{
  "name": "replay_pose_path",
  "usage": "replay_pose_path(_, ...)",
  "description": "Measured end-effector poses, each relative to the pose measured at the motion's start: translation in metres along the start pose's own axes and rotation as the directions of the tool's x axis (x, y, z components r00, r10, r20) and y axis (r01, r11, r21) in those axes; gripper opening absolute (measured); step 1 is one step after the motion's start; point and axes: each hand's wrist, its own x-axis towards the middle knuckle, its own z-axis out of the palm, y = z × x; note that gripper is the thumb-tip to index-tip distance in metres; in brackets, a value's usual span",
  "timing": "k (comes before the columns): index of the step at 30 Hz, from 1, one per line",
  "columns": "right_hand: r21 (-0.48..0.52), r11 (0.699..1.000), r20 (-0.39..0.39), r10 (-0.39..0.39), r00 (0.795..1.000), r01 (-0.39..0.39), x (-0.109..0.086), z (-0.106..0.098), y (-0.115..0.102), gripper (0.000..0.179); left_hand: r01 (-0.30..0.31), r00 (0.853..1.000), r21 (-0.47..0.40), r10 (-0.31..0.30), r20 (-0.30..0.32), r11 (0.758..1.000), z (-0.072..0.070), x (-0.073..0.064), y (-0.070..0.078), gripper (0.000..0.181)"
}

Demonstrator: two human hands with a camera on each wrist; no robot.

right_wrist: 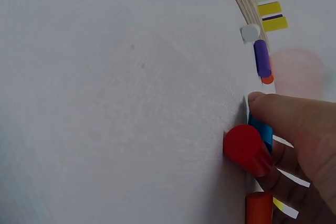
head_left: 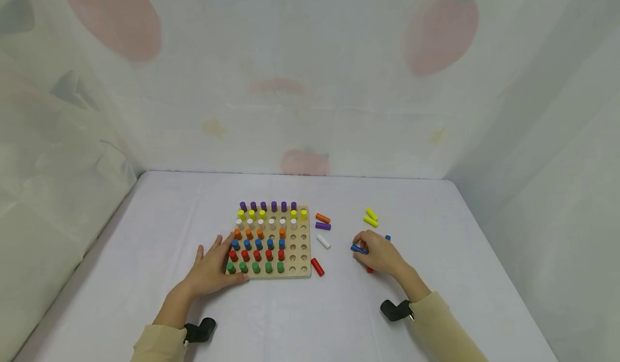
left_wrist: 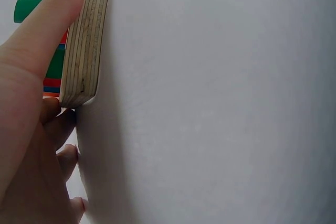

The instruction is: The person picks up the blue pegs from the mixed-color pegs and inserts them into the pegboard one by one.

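Observation:
A wooden pegboard [head_left: 301, 272] lies on the table, with rows of coloured pegs standing in its holes. My left hand [head_left: 213, 268] grips its near left corner, thumb along the front edge and fingers at the left side. In the left wrist view the thumb [left_wrist: 52, 19] presses the board's layered edge [left_wrist: 86, 40]. To the right of the board, my right hand [head_left: 382, 253] pinches a blue peg [head_left: 358, 249] between thumb and fingers, low over the table. A red peg [right_wrist: 245, 148] lies close beside those fingers, partly hidden under the hand in the head view.
Between board and right hand lie loose orange [head_left: 323, 218], purple [head_left: 323, 226], white [head_left: 323, 241] and red [head_left: 317, 267] pegs. Two yellow pegs [head_left: 371, 218] lie beyond the right hand, and another blue peg [head_left: 387, 238] shows behind it. The board's right columns have bare holes.

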Motion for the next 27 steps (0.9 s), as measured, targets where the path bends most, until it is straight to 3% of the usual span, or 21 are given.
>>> replay_pose_path(6,-0.001,1.000,-0.006,-0.020,1.000,0.020,-0.0014,0.0007,0.0006,0.023,0.000,1.000,-0.006,0.000,0.000,1.000,-0.0001,-0.0002,0.0001,0.114)
replay_pose_path(27,0.057,0.997,-0.012,0.051,0.999,-0.050,0.0032,0.0027,-0.0040,0.022,0.005,1.000,-0.001,-0.005,0.008,1.000,-0.0021,-0.0006,0.0031,0.115)
